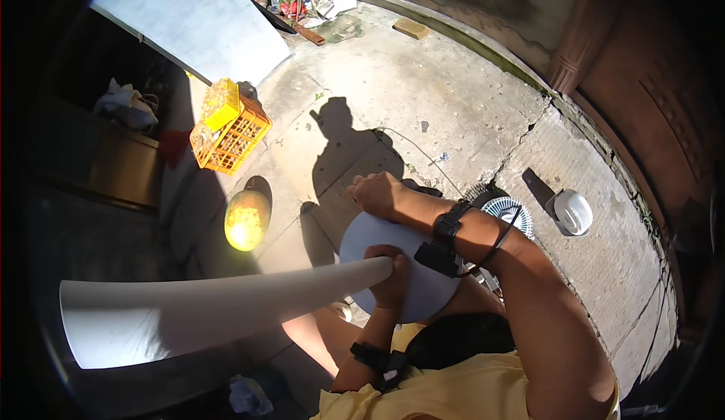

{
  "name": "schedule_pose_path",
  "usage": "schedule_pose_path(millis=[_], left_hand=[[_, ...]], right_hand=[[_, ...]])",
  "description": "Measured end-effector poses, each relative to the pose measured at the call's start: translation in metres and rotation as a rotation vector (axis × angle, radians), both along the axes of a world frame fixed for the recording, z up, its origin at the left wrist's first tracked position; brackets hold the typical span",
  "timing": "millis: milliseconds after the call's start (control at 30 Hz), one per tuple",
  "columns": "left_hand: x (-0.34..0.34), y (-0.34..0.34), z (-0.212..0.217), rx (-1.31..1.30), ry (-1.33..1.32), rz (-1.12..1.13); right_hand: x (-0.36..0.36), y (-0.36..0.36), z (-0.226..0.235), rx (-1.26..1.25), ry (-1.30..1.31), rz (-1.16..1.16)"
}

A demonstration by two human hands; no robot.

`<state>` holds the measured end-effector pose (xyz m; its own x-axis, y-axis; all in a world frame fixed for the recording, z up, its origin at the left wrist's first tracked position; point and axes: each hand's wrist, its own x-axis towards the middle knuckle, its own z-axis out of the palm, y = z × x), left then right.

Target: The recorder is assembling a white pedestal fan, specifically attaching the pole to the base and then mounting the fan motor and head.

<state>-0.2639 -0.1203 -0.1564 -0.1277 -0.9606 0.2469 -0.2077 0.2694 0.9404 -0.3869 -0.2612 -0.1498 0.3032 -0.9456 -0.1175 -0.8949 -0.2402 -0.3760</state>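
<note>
My left hand (389,280) is wrapped around the narrow end of a long white tapering piece (226,307), whose wide end reaches far to the left. Beneath that hand lies a pale, bluish-white disc (434,295) over my lap, partly covered by my arms. Beyond the disc's far edge, my right hand (377,195) is closed with the knuckles up; what its fingers hold, if anything, is hidden. A round ribbed white-and-blue part (507,217), like a fan grille, shows just past my right forearm. Dark straps sit on both wrists, and a cable hangs by the right one.
Ahead on the left stand an orange plastic crate with a yellow basket (223,110) and a yellow-green round object (248,220). A white ribbed cup-like part (572,212) is on the concrete at right. A pale board (196,23) and a brick (410,28) lie farther off.
</note>
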Motion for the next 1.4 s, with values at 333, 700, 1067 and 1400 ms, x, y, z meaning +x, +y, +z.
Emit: schedule_pose_path(millis=[333,700,1067,1400], left_hand=[[-0.005,-0.003,-0.007,0.113,0.209,-0.004],[-0.005,0.001,-0.012,-0.041,-0.010,-0.051],[-0.003,0.002,-0.002,0.145,0.215,-0.038],[-0.002,-0.002,-0.006,0.067,0.222,-0.098]], right_hand=[[-0.101,-0.001,0.011,-0.050,-0.370,-0.612],[-0.024,0.037,0.013,0.026,-0.481,0.423],[-0.059,0.109,0.022,-0.247,-0.479,0.105],[-0.085,0.196,0.039,-0.174,-0.351,-0.049]])
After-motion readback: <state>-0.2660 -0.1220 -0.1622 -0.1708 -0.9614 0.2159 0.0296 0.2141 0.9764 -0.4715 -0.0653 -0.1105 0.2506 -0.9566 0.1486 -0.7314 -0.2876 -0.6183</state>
